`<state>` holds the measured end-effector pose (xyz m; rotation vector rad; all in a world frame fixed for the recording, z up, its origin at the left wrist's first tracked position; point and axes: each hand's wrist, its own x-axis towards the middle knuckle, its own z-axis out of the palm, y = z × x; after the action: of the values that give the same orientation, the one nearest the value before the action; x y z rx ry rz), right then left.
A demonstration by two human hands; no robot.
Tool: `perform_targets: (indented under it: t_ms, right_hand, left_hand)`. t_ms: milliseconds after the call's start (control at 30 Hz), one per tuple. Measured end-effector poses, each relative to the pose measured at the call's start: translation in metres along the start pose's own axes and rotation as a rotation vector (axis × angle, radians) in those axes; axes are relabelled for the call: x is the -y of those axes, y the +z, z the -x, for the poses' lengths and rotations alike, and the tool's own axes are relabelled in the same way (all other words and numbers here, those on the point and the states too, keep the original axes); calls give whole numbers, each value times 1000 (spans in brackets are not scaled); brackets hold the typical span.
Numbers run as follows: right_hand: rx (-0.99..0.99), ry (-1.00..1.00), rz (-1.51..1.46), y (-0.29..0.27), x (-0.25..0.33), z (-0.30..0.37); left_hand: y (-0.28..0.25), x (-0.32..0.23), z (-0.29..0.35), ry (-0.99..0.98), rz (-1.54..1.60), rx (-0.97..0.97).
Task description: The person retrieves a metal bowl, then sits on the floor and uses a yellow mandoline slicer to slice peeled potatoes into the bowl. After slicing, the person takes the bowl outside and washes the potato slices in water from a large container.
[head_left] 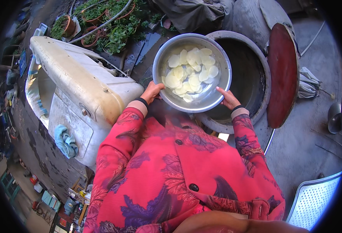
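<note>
Bowl [192, 72], a steel one, sits level between both hands above the near rim of a big dark jar [252, 83]; pale slices [190, 72] lie in shallow water inside it, and held flat like this the water seems unlikely to spill; the left hand [152, 92] grasps the near-left rim with the thumb hooked over the edge; the right hand [229, 99] grips the near-right rim the same way, so the weight is shared evenly; a round reddish lid [282, 75] leans against the jar's far side, leaving the mouth open; to the left stands an old cream washer [81, 97] with a blue cloth [65, 140] hanging on its side; potted plants [112, 23] lie beyond.
</note>
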<state>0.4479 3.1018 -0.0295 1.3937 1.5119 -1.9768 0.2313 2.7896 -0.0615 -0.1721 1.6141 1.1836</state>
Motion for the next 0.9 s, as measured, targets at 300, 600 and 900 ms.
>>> perform_targets:
  t_ms: [300, 600, 900]
  right_hand:
    - [23, -125, -5, 9, 10, 38]
    - [11, -170, -81, 25, 64, 74]
    - [-25, -74, -28, 45, 122, 39]
  left_hand:
    - [-9, -18, 17, 53, -26, 1]
    - [-25, -119, 37, 968, -704, -743]
    - [-22, -190, -71, 1184, -1121, 28]
